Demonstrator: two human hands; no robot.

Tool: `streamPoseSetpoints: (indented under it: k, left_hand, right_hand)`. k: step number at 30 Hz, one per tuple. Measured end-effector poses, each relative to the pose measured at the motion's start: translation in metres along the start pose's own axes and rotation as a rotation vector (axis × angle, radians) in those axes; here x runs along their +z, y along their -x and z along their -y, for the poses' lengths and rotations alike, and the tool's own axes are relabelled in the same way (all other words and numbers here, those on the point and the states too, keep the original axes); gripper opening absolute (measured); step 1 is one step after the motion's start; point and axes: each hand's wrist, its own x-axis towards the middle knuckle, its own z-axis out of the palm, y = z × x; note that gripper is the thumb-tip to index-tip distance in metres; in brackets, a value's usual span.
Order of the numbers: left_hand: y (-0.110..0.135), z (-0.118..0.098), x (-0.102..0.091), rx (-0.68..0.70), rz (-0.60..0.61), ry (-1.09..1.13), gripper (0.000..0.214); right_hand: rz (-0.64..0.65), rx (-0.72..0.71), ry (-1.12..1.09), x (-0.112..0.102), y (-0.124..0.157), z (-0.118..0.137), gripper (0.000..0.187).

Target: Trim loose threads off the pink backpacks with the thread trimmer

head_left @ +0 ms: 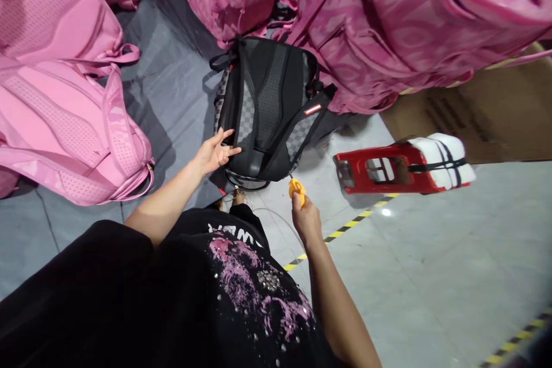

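A black backpack [269, 89] with grey checkered panels lies with its padded back and straps facing up. My left hand [214, 151] is at its lower left edge, fingers spread, with the fingertips over the side panel; whether they press on it I cannot tell. In my right hand [307, 215] is a small yellow-handled tool [297, 190], gripped in closed fingers. Its thin dark tip points up at the backpack's lower right corner, close to the strap end. The exact kind of tool does not show clearly.
Pink backpacks [64, 109] lie at the left on a grey sheet [168, 103], and more pink bags [379, 29] crowd the far side. At the right are a red and white wheeled case-like object [388, 167], a cardboard box [487, 115] and yellow-black floor tape [349, 225].
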Motion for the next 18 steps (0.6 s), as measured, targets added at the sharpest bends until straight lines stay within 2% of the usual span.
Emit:
streamPoseSetpoints:
  k: [2, 4, 5, 7, 8, 9, 10, 11, 13, 15, 18]
  left_hand:
    - [0.002, 0.002, 0.0, 0.006, -0.012, -0.112, 0.059]
    - [0.01, 0.006, -0.003, 0.092, -0.096, -0.375, 0.06]
    - [0.015, 0.009, -0.004, 0.199, -0.179, -0.553, 0.061]
    - [0.025, 0.019, -0.008, 0.513, -0.336, -0.98, 0.066]
    - [0.028, 0.026, -0.01, 0.683, -0.359, -1.207, 0.069]
    - [0.03, 0.033, -0.011, 0.823, -0.318, -1.433, 0.073]
    - [0.03, 0.041, -0.011, 0.913, -0.216, -1.645, 0.077]
    - [0.027, 0.048, -0.011, 0.946, -0.084, -1.829, 0.082]
    - [0.016, 0.058, -0.008, 0.906, 0.132, -2.082, 0.09]
    - [-0.002, 0.062, -0.004, 0.811, 0.207, -2.209, 0.088]
    - [-0.026, 0.055, 0.004, 0.683, 0.212, -2.263, 0.068]
  right_hand:
    - [-0.011, -0.004, -0.028, -0.002, 0.004, -0.005, 0.058]
    - [-0.007, 0.011, -0.11, -0.003, 0.016, -0.019, 0.058]
    - [-0.002, 0.024, -0.165, -0.002, 0.026, -0.028, 0.057]
    - [0.015, 0.057, -0.267, 0.005, 0.05, -0.046, 0.056]
    - [0.031, 0.063, -0.301, 0.01, 0.062, -0.053, 0.055]
    - [0.059, 0.063, -0.316, 0.016, 0.073, -0.058, 0.054]
    - [0.097, 0.054, -0.317, 0.023, 0.083, -0.06, 0.054]
    - [0.137, 0.04, -0.302, 0.03, 0.09, -0.059, 0.053]
    - [0.187, -0.013, -0.244, 0.043, 0.095, -0.05, 0.052]
    - [0.179, -0.059, -0.171, 0.05, 0.09, -0.035, 0.049]
    - [0.13, -0.092, -0.087, 0.051, 0.078, -0.014, 0.043]
